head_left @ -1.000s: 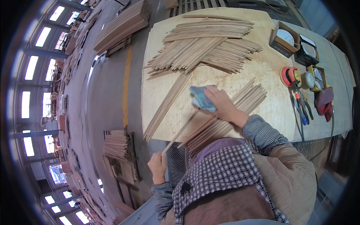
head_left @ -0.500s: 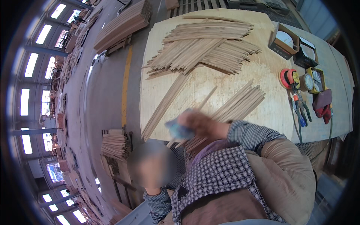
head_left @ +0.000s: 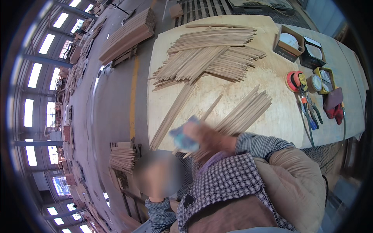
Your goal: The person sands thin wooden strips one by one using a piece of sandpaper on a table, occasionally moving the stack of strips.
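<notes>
Wooden strip point(head_left: 212, 106), slender, crumpled blue cloth point(head_left: 182, 139)

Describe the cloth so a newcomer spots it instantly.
Start at the pale table and go to its near edge. Left of the nearer stick bundle, the right hand holds the cloth. Its blue-green colour sets it apart from the brown sticks nearby.

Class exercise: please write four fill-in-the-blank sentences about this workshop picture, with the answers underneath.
1. The right hand holds a crumpled ____ cloth.
2. The painted line on the grey floor is ____.
3. The open boxes stand toward the picture's ____ edge.
4. The long, thin sticks on the table are made of ____.

Missing words: blue-green; yellow; right; wood.
</notes>
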{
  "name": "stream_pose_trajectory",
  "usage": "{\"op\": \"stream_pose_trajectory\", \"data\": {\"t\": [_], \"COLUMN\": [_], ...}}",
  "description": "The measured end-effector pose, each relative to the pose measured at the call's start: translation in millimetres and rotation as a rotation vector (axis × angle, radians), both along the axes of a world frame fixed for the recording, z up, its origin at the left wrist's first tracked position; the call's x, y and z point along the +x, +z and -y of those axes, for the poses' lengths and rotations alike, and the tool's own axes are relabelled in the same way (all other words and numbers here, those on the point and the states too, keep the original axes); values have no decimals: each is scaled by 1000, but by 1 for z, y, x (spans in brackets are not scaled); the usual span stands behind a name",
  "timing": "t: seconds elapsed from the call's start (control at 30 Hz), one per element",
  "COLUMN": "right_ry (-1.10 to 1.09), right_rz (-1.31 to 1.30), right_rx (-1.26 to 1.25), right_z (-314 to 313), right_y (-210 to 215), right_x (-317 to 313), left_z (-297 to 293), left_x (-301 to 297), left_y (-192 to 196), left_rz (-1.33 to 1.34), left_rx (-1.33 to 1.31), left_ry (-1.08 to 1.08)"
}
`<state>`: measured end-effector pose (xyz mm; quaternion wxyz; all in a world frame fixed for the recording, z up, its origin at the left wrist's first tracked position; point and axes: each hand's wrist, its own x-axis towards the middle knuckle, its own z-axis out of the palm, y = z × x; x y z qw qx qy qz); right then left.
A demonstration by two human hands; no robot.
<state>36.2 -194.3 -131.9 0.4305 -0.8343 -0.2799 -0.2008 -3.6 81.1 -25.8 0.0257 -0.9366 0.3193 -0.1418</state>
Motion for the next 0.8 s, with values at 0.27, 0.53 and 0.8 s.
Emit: {"op": "stream_pose_trajectory", "data": {"t": [0.27,0.53,0.8], "right_ry": [-411,-221,-404], "right_rz": [-270,97,-455], "right_rx": [-389,-22,-228], "right_z": [86,6,77], "right_y": [-92,-6,-75], "right_x": [40,1,40], "left_z": [-10,-1,24], "left_x": [-6,5,15], "left_y": [-3,14,32], "left_rz": [-117,-101,-272], "left_rx": [25,42,67], "left_ry": [73,2,110]}}
